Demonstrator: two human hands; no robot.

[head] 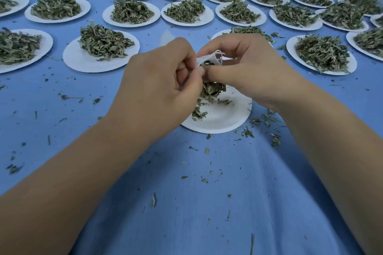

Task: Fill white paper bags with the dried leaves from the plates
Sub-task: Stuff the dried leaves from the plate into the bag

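- Mid-fill: my left hand (pixel 157 80) and right hand (pixel 248 68) both pinch the mouth of the white paper bag (pixel 207 59), fingers curled tight, above the near plate (pixel 217 122).
- Dried leaves (pixel 209 89) show in the mouth; more sit on that plate.
- Next, I reckon: tuck strays in, pull the drawstring (pixel 219 54).
- Bag body is hidden behind my fingers, so fill level is unclear.
- Far plates (pixel 132 23) are heaped.

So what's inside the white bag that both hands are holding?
Dark dried leaves show in the open mouth of the white bag. The left hand and right hand cover its body, so its fill level is hidden.
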